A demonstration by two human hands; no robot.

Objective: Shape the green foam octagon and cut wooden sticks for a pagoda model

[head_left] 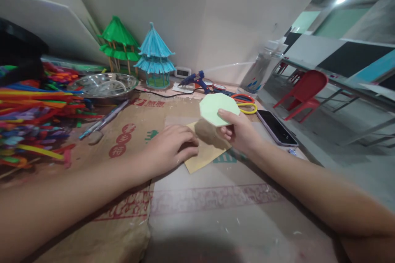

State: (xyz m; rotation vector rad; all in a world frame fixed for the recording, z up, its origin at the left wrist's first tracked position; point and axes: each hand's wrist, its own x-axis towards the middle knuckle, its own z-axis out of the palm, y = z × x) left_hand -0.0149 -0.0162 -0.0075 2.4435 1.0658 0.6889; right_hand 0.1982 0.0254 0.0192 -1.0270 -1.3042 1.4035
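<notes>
Two bare hands work above a cardboard-covered counter (46, 177). The right hand (239, 131) grips a pale green many-sided card (216, 107), thumb on top, fingers beneath, holding it above a yellow paper (206, 156). The left hand (173, 146) rests at the paper's left edge, fingers loosely bent, with nothing visibly held. The card's flat face is turned up, tilted slightly toward the wearer; it is nearly as wide as it is long, so no clear long axis shows. The yellow paper lies flat and slantwise. The card looks fully cut, but nothing is attached to it; joining it seems left to do. Farther back are scissors (250, 108), a glue gun (194, 79), and green (119, 33) and blue (156, 47) model towers, apparently finished.
</notes>
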